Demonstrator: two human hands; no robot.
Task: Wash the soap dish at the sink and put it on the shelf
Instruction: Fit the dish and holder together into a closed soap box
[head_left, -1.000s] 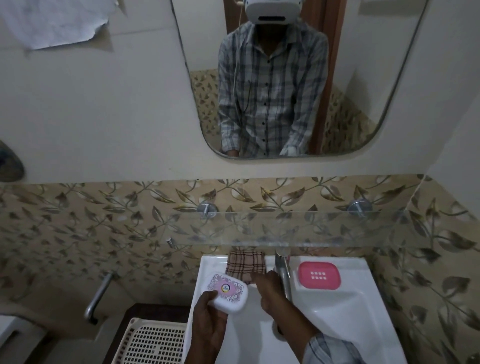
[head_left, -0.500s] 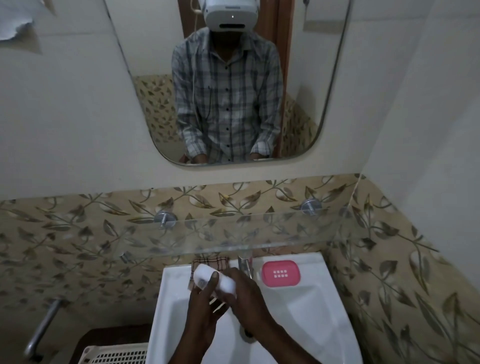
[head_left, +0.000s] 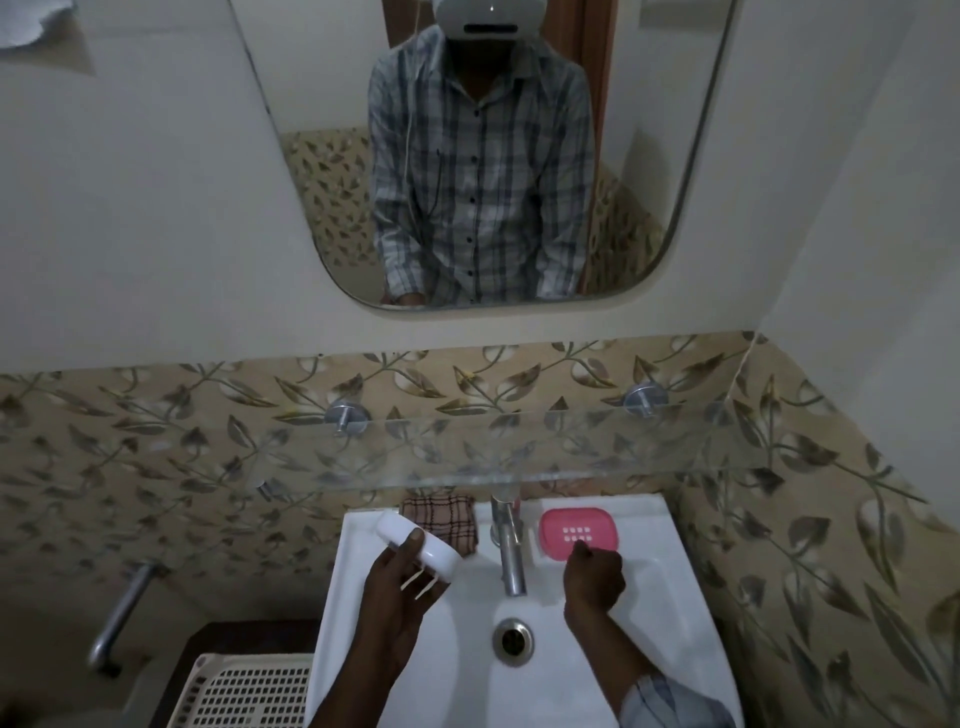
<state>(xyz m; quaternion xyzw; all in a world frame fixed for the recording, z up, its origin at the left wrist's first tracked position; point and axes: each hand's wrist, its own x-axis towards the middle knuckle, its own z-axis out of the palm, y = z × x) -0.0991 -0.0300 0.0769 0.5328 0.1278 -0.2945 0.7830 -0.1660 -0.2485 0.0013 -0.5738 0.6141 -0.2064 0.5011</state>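
Nearest, a white sink (head_left: 675, 597) with both hands over the basin. The left hand (head_left: 395, 597) grips the white soap dish (head_left: 421, 545), tilted; the right hand (head_left: 592, 571) is loosely fisted, empty, beside the tap (head_left: 509, 551). Best next: open the tap, hold the dish under its spout. Beyond, a glass shelf (head_left: 519, 457).
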